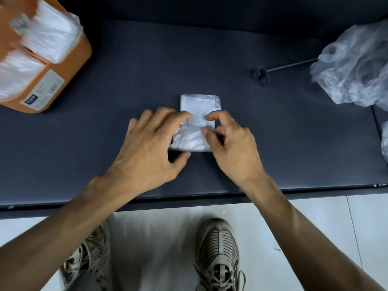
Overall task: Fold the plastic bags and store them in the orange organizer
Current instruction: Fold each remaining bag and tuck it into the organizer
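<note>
A white plastic bag [199, 108], folded into a narrow strip, lies in the middle of the dark table. My left hand [151, 143] covers its near left part, fingers lying over the fold. My right hand [228, 141] pinches the strip's right edge with curled fingers and thumb. The orange organizer [69, 66] stands at the far left, its compartments stuffed with folded white bags [48, 36]. A pile of loose crumpled clear bags [354, 68] sits at the far right.
A thin metal rod with a small bracket [261, 74] lies on the dark table [105, 122] between the folded bag and the pile. Another bit of plastic [385, 141] shows at the right edge. Below the table's front edge are a light floor and my shoes.
</note>
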### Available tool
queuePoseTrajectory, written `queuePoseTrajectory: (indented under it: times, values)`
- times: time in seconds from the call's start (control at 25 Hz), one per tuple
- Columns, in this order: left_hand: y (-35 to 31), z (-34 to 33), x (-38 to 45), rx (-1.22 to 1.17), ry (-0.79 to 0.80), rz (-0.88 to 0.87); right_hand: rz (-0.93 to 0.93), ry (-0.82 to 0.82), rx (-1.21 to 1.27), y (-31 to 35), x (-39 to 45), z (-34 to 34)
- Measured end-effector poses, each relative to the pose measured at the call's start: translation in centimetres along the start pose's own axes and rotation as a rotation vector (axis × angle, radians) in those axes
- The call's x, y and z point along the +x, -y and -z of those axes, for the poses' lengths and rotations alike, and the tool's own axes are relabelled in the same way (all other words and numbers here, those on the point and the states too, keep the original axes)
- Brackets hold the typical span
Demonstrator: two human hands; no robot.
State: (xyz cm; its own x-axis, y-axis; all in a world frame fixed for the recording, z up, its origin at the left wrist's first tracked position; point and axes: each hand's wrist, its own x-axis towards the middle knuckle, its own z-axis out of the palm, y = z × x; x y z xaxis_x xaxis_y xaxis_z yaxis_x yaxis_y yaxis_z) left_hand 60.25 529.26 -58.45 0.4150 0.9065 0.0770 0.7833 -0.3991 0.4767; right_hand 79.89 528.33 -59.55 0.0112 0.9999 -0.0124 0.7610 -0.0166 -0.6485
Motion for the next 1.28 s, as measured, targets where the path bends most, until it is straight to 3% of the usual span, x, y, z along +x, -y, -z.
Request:
queuePoseTrajectory:
  times: [0.12,0.24,0.32,0.4,0.48,0.6,0.72,0.88,1.0,1.08,1.2,1.28]
  values:
    - [0.8,-0.7,0.2,0.121,0.07,-0.211,-0.038,0.068,-0.036,0.1,0.9,0.2]
    - [0.9,-1.1,0.5,0.065,0.036,-0.159,-0.054,-0.074,-0.197,0.5,0.3,0.6]
    - [1.0,-1.1,0.7,0.022,0.012,-0.131,0.065,-0.117,-0.165,0.3,-0.6,1.3]
    - [1.0,-0.9,0.9,-0.027,-0.005,-0.112,0.241,-0.031,-0.144,-0.3,-1.4,1.7]
    - [0.8,-0.7,0.9,-0.09,-0.013,-0.082,0.301,-0.006,-0.173,-0.8,-1.9,1.3]
    - [0.4,-0.3,0.7,-0.212,-0.023,0.001,0.164,-0.047,0.025,-0.7,-1.7,0.9]
    - [0.6,-0.3,1.1,-0.172,-0.049,0.043,0.101,0.016,0.129,-0.4,-1.2,1.1]
    - [1.4,-0.2,2.5,-0.071,0.12,0.066,0.092,0.095,0.166,-0.4,-0.3,1.4]
    - [1.4,0.0,3.0,-0.274,0.092,0.156,0.009,-0.031,0.169,0.6,0.0,1.3]
    - [1.3,0.2,3.0,-0.541,0.038,0.306,-0.149,-0.132,0.213,1.6,-0.3,1.5]
    - [0.6,0.6,2.4,-0.75,-0.033,0.409,-0.542,0.09,0.587,3.1,-0.4,2.2]
    - [-0.3,1.1,1.9,-0.766,-0.032,0.388,-0.655,0.211,0.84,3.9,-0.3,2.4]
